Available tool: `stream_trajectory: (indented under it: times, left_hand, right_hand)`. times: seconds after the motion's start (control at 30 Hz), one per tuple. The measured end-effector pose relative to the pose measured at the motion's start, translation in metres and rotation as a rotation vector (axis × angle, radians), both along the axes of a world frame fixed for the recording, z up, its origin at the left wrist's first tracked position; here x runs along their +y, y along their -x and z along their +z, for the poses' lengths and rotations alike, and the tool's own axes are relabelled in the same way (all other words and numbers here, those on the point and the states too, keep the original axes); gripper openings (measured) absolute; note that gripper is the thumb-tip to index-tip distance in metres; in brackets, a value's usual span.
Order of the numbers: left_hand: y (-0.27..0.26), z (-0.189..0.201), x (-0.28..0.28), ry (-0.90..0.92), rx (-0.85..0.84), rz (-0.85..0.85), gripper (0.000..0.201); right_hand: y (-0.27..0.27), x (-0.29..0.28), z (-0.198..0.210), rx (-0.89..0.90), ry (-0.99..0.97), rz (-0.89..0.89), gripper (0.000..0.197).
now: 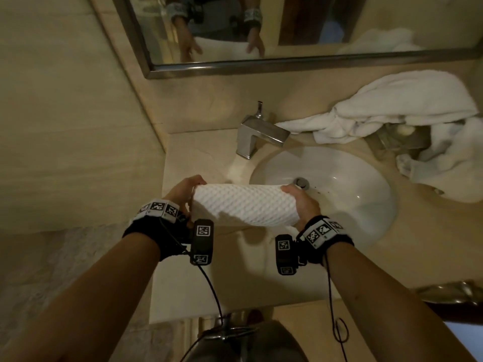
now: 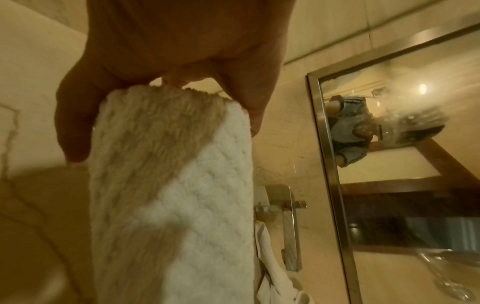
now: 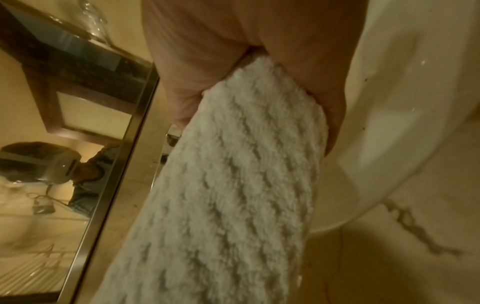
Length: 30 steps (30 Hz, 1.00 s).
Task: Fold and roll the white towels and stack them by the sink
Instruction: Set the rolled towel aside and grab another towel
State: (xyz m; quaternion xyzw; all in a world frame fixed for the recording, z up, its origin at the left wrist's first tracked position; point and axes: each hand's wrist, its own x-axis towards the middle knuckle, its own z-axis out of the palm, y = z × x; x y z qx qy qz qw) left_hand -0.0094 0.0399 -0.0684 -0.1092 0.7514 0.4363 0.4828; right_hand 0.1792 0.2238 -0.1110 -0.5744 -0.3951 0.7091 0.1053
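Note:
A rolled white waffle-textured towel (image 1: 244, 205) is held level above the counter, just left of the white sink (image 1: 360, 178). My left hand (image 1: 183, 192) grips its left end, and my right hand (image 1: 302, 205) grips its right end. In the left wrist view the thumb and fingers wrap round the towel's (image 2: 171, 185) end. The right wrist view shows the same hold on the towel's (image 3: 239, 185) other end. A heap of loose white towels (image 1: 392, 108) lies on the counter behind and to the right of the sink.
A chrome faucet (image 1: 258, 134) stands behind the sink's left side. A framed mirror (image 1: 287, 30) hangs on the back wall. The beige wall (image 1: 78, 126) closes off the left. A strip of stone counter (image 1: 198, 163) lies left of the sink.

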Motion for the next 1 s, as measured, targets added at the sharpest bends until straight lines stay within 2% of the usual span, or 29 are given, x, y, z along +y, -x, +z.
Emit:
stream_trajectory:
  times: [0.1,0.2,0.27,0.33,0.43,0.53,0.6,0.67,0.8,0.83,0.9,1.0]
  left_hand:
    - [-0.012,0.002,0.02,-0.029,-0.012,0.013,0.029]
    - [-0.032,0.009,0.05,-0.055,-0.026,0.021,0.023]
    - [-0.05,0.01,0.079,-0.081,-0.029,0.04,0.025]
    - [-0.073,0.009,0.115,-0.103,-0.054,0.025,0.035]
    - [-0.114,-0.011,0.176,-0.134,-0.087,-0.032,0.064]
    - [-0.18,-0.01,0.236,-0.142,-0.079,-0.047,0.035]
    - [-0.228,-0.01,0.275,-0.153,-0.108,-0.105,0.029]
    - [-0.268,-0.014,0.308,-0.167,-0.137,-0.141,0.036]
    - [-0.318,-0.02,0.362,-0.19,-0.126,-0.181,0.053]
    - [-0.326,-0.021,0.373,-0.203,-0.117,-0.184,0.057]
    - [-0.341,-0.02,0.392,-0.202,-0.067,-0.205,0.062]
    - [-0.349,-0.025,0.409,-0.154,0.008,-0.202,0.06]
  right_hand:
    - [-0.016,0.012,0.006,-0.024,-0.03,-0.026,0.035]
    - [-0.038,0.037,0.011,-0.01,-0.073,-0.054,0.05]
    - [-0.06,0.065,0.016,-0.011,-0.108,-0.078,0.047]
    - [-0.088,0.1,0.017,-0.051,-0.142,-0.1,0.045]
    - [-0.135,0.164,0.013,-0.117,-0.219,-0.098,0.044]
    - [-0.192,0.223,0.013,-0.233,-0.319,-0.081,0.043]
    - [-0.236,0.256,0.017,-0.321,-0.356,-0.099,0.033]
    - [-0.275,0.288,0.014,-0.367,-0.382,-0.107,0.028]
    - [-0.333,0.342,0.013,-0.496,-0.485,0.042,0.035]
    - [-0.344,0.354,0.01,-0.496,-0.498,-0.003,0.033]
    - [-0.358,0.373,0.007,-0.526,-0.545,-0.044,0.034]
    - [-0.357,0.376,0.004,-0.657,-0.545,0.064,0.032]
